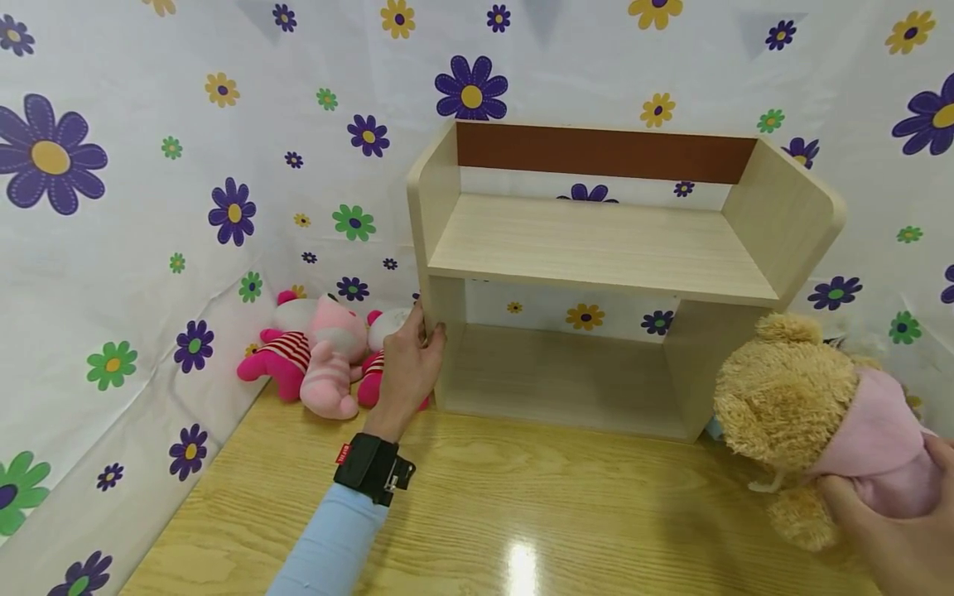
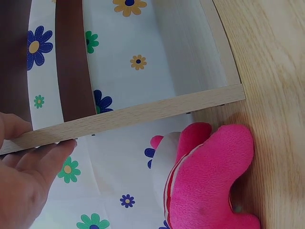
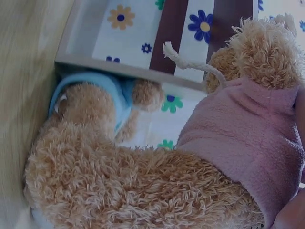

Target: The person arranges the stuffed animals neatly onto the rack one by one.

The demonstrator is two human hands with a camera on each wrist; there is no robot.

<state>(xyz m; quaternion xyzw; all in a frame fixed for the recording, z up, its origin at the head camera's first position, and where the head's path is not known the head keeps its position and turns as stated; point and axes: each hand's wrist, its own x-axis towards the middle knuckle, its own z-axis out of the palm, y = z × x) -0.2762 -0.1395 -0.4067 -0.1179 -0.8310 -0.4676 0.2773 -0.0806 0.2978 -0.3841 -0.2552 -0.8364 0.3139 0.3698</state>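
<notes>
A pale wooden two-tier shelf (image 1: 596, 240) with a brown back strip stands on the table. My left hand (image 1: 428, 331) grips the front edge of its left side panel; in the left wrist view the thumb and fingers (image 2: 47, 157) pinch that panel (image 2: 143, 112). At the lower right my right hand (image 1: 894, 530) holds a tan teddy bear (image 1: 790, 397) in a pink hoodie, just off the shelf's right side. The right wrist view shows the bear (image 3: 143, 186) close up, its hoodie (image 3: 248, 143) filling the right side, and a bit of my hand (image 3: 293, 214).
Pink plush toys (image 1: 320, 356) lie in the corner left of the shelf, one (image 2: 209, 176) just under the gripped panel. A second tan bear in blue (image 3: 90, 105) lies against the shelf's right panel. Flower-print cloth (image 1: 112, 248) walls in the glossy wooden table (image 1: 522, 513).
</notes>
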